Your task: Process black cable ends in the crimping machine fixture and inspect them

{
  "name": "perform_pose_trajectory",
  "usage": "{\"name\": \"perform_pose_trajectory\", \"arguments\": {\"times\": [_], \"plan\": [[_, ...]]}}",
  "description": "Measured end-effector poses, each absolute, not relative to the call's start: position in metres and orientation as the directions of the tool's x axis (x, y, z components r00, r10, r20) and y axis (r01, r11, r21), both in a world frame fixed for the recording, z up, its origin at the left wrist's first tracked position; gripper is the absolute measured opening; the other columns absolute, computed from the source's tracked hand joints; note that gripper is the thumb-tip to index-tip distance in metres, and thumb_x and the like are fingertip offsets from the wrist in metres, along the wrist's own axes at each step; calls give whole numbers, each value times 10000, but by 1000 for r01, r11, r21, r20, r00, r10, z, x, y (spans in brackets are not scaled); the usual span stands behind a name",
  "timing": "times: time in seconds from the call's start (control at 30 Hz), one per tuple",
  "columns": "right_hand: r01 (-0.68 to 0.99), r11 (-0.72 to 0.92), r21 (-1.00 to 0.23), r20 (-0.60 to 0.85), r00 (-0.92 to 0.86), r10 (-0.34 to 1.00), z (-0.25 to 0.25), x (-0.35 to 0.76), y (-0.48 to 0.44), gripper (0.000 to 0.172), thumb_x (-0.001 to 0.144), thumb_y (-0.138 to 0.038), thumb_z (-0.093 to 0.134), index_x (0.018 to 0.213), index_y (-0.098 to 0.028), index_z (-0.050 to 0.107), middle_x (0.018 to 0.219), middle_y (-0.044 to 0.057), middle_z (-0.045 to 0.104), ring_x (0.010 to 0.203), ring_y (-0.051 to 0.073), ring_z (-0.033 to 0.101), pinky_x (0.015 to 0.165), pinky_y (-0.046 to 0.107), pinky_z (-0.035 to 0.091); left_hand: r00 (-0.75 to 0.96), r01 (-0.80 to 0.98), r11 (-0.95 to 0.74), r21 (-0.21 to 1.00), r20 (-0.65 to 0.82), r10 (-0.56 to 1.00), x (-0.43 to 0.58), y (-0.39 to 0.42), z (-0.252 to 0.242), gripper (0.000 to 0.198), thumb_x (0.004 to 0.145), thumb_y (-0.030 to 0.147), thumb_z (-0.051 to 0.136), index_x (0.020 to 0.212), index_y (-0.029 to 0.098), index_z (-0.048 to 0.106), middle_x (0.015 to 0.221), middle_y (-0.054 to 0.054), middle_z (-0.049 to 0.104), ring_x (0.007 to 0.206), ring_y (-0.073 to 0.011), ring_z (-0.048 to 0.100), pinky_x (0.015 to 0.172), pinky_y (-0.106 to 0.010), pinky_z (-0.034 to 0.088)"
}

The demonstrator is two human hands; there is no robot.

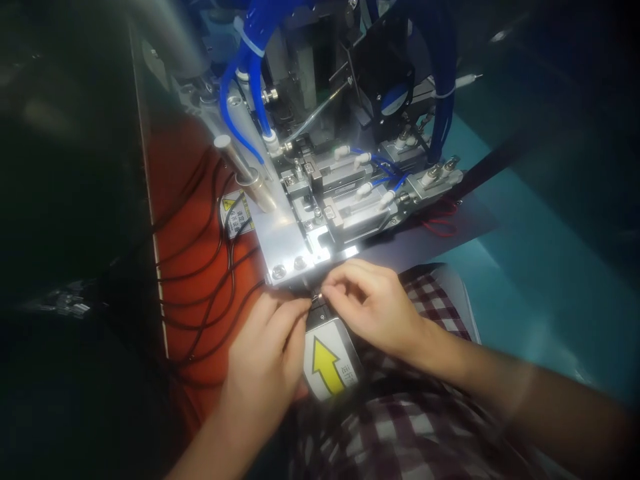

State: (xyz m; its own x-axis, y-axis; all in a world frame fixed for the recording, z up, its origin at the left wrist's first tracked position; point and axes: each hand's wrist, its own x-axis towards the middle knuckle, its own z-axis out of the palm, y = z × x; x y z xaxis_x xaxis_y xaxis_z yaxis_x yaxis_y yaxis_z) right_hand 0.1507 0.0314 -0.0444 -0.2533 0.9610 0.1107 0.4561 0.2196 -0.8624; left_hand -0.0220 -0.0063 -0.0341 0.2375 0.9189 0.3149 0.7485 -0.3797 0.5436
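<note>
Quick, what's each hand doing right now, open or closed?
Left hand: closed, fingertips pinching a small dark part at the edge of the metal plate.
Right hand: closed, pinching the same small dark part from the other side.

Left hand [265, 360] and right hand [375, 307] both pinch a tiny dark part [316, 300] at the metal plate's [285, 233] front edge, too blurry to identify. From it, the yellow arrow label [327, 367] is at 6 o'clock, black cables [210, 267] at 9, blue hoses [250, 80] around 12.
</note>
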Motion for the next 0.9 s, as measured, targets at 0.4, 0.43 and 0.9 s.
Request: {"name": "perform_pose_trajectory", "arguments": {"times": [0.4, 0.43, 0.9], "plan": [[243, -127, -962, -188, -249, 950, -56, 154, 27, 109, 888, -225, 523, 823, -177, 595, 788, 31, 631, 709, 152, 589, 618, 258, 466, 233, 760, -370, 534, 308, 923, -24, -8, -36, 185, 859, 51, 553, 964, 179, 634, 866, -14, 613, 797, -107, 605, 725, -197, 480], [242, -114, -963, -175, -247, 953, -56, 153, 27, 105, 885, -220, 526, 817, -177, 594, 787, 30, 629, 714, 152, 588, 630, 260, 467, 232, 762, -371, 531, 311, 922, -23, -7, -36, 184, 860, 53, 551, 963, 182, 633, 866, -13, 613, 795, -108, 606, 722, -198, 480], [238, -148, -960, -200, -208, 958, -58, 152, 27, 113, 873, -247, 541, 787, -181, 573, 725, 11, 587, 636, 132, 536, 595, 255, 452, 231, 766, -379, 520, 326, 916, -21, -7, -34, 179, 861, 45, 542, 949, 171, 634, 818, -4, 596, 746, -98, 596, 685, -188, 469]]}}
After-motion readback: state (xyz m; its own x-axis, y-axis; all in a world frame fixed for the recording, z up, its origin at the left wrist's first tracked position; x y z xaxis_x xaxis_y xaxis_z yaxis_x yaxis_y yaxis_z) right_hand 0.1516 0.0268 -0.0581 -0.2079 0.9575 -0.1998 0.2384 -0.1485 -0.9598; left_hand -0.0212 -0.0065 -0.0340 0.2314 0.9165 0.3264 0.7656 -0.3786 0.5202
